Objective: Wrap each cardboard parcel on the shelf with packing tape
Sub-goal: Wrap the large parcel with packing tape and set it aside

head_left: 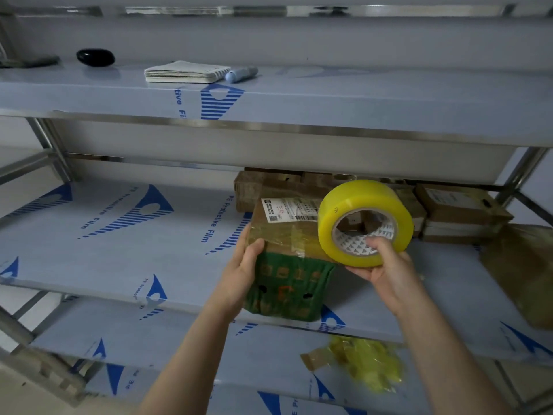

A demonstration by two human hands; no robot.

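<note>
A cardboard parcel [287, 232] with a white shipping label lies on the middle shelf [119, 253], with clear tape across its near edge. Its near part is green with orange print and overhangs the shelf's front edge. My left hand [244, 271] holds the parcel's left side, thumb on top. My right hand [386, 271] grips a yellow roll of packing tape [363, 223] upright at the parcel's right side, thumb inside the core. Several more cardboard parcels [457, 211] are stacked at the back right of the same shelf.
The upper shelf [329, 97] carries a folded stack of paper [185, 72], a blue marker [241, 74] and a black oval object [95, 57]. Crumpled yellow tape scraps [368, 360] lie on the lower shelf. A brown bag-like object [523, 271] sits at the far right.
</note>
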